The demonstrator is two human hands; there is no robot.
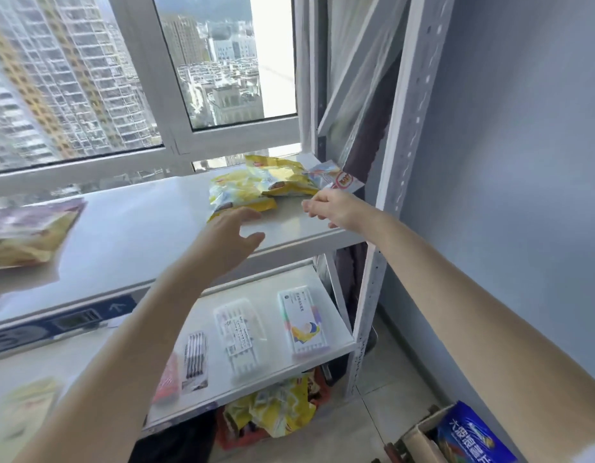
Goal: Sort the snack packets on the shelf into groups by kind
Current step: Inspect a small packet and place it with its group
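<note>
Grouping under way on the top shelf point(139, 228): yellow packets point(252, 185) heaped at the right end against a white-and-red packet point(336, 178), another pile point(25, 232) lying well apart at the left edge. Left hand point(229, 233) spread open, empty, just short of the nearest yellow packet; right hand point(329, 207) loosely curled, apparently empty, just below the white-and-red one. Next, probably: lift that odd packet clear of the yellow heap without dragging its neighbours.

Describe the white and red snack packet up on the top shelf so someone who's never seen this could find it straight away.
Start at the top shelf under the window and follow it to its far right corner, by the grey upright. Beside the two yellow packets lies the white packet, just beyond the right hand. It alone is pale, with a red round logo.
</note>
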